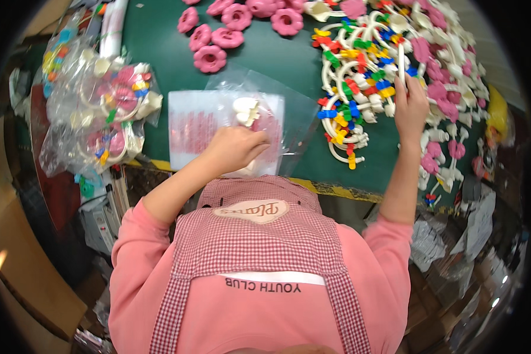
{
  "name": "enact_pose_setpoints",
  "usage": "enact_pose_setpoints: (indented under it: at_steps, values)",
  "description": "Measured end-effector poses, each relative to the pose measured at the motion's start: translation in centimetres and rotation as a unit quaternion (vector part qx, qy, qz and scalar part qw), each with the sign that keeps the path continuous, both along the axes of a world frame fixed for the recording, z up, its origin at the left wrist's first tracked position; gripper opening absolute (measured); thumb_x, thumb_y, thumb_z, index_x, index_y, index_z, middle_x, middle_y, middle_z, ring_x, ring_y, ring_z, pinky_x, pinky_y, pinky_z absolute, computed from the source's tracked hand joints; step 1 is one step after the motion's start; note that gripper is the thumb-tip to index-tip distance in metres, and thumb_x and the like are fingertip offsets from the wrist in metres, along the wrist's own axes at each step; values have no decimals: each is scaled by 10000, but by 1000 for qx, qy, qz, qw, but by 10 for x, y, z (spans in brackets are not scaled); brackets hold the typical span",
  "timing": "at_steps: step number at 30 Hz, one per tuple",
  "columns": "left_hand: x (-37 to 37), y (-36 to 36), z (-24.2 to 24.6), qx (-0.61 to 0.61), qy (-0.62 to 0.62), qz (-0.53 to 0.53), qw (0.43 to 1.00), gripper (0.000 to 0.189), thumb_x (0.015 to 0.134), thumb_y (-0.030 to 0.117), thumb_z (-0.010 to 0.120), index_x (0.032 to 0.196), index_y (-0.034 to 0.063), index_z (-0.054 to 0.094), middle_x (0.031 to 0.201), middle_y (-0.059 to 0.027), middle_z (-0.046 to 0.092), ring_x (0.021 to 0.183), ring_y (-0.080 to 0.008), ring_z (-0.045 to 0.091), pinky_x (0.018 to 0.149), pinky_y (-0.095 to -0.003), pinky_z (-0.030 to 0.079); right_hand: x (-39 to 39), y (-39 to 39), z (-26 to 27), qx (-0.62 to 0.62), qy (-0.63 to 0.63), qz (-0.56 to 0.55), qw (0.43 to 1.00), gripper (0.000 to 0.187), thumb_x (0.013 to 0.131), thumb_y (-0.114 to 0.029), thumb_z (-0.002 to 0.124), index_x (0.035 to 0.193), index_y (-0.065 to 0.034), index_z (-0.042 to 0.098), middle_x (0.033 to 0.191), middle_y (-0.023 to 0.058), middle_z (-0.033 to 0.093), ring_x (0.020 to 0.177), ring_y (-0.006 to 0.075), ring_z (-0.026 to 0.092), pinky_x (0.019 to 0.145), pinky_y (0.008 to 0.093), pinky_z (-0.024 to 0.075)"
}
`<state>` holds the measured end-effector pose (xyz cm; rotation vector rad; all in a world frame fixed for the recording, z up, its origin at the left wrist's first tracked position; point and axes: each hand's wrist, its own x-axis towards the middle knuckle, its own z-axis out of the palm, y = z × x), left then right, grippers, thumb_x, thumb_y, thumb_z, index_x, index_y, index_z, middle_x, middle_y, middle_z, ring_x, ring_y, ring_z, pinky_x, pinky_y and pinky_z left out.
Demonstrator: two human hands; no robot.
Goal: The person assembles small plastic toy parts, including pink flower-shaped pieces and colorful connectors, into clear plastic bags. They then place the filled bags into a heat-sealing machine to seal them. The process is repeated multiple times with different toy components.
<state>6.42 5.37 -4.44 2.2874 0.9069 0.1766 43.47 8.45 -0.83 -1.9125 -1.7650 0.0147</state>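
My left hand (241, 148), fingers curled, rests over a clear plastic bag (298, 110) lying on a stack of printed white sheets (190, 128). Whether its fingers pinch the bag cannot be told. Just above that hand, a white plastic flower-shaped part (246, 110) shows on or in the bag. At the right, my right hand (411, 99) reaches into the heap of white curved plastic tubes (326, 75) with red, blue, green and yellow pieces. Its fingers are at a white tube (401, 62) that stands up from the pile.
Pink plastic flower parts (210, 59) lie at the top of the green table (159, 53). Filled clear bags (115, 101) are piled at the left. White and pink parts (442, 95) cover the right side. Yellow-black tape (336, 190) runs along the near edge.
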Motion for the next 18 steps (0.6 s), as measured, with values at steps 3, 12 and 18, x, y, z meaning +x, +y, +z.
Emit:
enact_pose_setpoints:
  at_steps: [3,12,18]
  values:
    - [0,5,1,92,-39,-46,994,82,791,161,605,868,132,610,639,-7,549,579,-201,563,482,-335,442,-45,-11,34,-76,369,193,906,230,909,-124,567,1051,49,620,771,31,553,675,121,508,547,250,411]
    - [-45,2,18,351,-81,-96,928,69,645,147,593,666,130,530,619,36,431,566,-83,510,455,-216,409,-133,61,4,-321,557,321,696,339,939,-203,543,1162,46,596,739,-9,521,624,46,461,502,195,370]
    - [-64,1,19,410,-121,-106,898,120,663,136,639,770,90,612,616,58,436,551,-56,479,457,-191,348,-175,97,16,-472,369,370,710,260,919,-161,582,1105,5,655,847,33,553,657,63,509,530,204,414]
